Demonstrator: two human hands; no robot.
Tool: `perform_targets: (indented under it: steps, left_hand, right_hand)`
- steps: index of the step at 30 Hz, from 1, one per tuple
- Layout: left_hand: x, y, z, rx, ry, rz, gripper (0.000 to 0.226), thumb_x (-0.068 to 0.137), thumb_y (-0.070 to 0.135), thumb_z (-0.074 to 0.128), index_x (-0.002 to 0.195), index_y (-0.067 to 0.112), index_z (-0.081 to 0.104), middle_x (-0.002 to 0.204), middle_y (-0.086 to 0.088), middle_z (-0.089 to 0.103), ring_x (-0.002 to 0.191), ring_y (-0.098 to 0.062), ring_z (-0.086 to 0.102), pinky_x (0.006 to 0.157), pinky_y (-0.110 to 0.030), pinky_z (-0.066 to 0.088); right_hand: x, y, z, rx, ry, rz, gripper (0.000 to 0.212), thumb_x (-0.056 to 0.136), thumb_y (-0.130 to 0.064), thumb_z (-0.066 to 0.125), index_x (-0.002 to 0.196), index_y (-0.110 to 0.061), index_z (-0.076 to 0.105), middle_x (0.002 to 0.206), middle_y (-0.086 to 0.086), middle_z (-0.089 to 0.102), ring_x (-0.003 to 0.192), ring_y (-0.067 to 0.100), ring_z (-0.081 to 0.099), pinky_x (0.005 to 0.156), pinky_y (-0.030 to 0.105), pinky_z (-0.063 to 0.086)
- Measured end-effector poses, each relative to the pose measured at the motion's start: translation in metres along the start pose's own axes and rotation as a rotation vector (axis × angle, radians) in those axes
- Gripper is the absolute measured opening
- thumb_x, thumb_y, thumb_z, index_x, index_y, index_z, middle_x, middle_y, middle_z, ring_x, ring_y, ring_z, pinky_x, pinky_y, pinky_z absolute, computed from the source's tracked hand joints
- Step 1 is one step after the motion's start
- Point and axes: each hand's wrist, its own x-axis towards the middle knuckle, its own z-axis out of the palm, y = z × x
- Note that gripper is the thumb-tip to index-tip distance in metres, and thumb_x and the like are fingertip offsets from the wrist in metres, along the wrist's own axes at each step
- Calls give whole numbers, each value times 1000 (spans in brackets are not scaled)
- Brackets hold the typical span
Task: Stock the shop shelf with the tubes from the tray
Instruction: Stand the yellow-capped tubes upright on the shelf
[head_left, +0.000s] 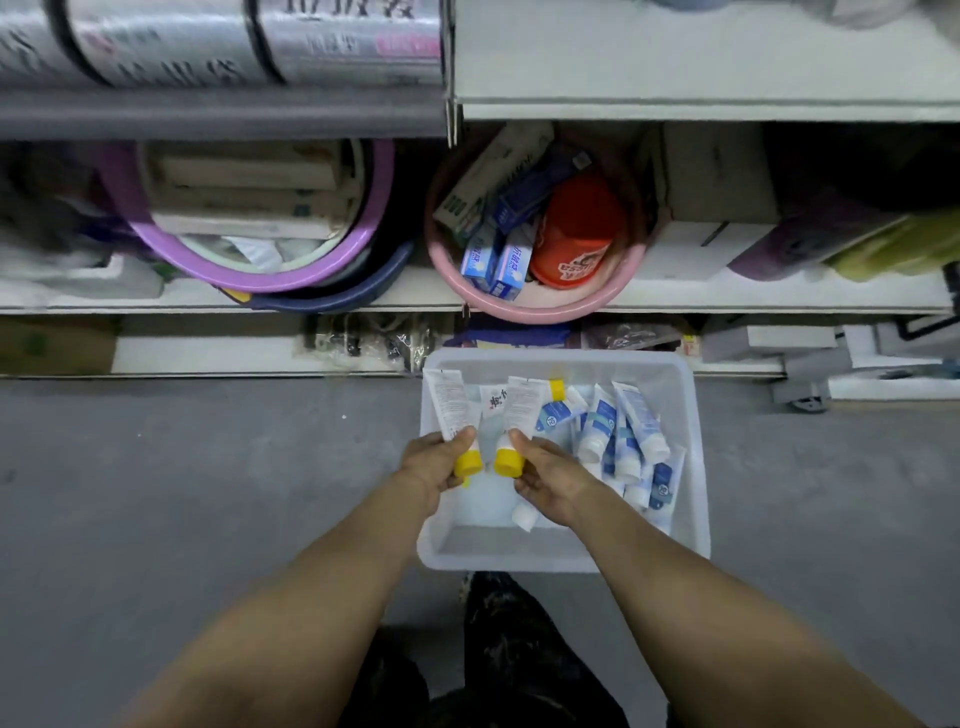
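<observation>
A clear plastic tray (563, 558) stands on the grey floor in front of the shop shelf (779, 296). My left hand (434, 462) grips a white tube with a yellow cap (451, 402) near the cap, above the tray's left side. My right hand (550, 478) grips a second white yellow-capped tube (521, 408) the same way, and a white cap pokes out under its palm. Both tubes point away from me. Several blue-and-white tubes (626, 431) lie piled in the tray's right half. One more yellow-capped tube (557, 391) lies near the tray's far wall.
A pink basin (545, 312) on the low shelf holds toothpaste boxes and a red cup. Purple and blue basins (260, 275) stand to its left, cardboard boxes (717, 176) to its right. A white upper shelf (701, 98) overhangs. My dark trousers show below the tray.
</observation>
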Motion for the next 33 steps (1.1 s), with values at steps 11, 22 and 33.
perform_targets:
  steps: [11, 22, 33]
  left_hand:
    - [-86, 38, -146, -109, -69, 318, 29, 87, 21, 72, 111, 13, 58, 106, -6, 69, 76, -15, 62, 64, -27, 48]
    - [-215, 95, -383, -245, 28, 744, 33, 85, 20, 74, 113, 13, 58, 112, -9, 69, 79, -21, 64, 64, -30, 51]
    - [-362, 200, -573, -444, 171, 1147, 24, 85, 14, 73, 100, 20, 55, 112, -7, 66, 94, -25, 66, 78, -37, 57]
  right_hand:
    - [-97, 22, 139, -20, -117, -315, 20, 89, -27, 71, 103, -18, 61, 85, 2, 70, 69, 13, 62, 65, 24, 48]
    - [-205, 42, 377, -148, -333, -647, 14, 94, -23, 64, 107, -17, 61, 87, 1, 72, 68, 12, 66, 61, 22, 50]
    - [-331, -7, 609, -236, -641, -896, 31, 90, -17, 65, 119, -15, 56, 102, 6, 69, 70, 16, 66, 63, 28, 53]
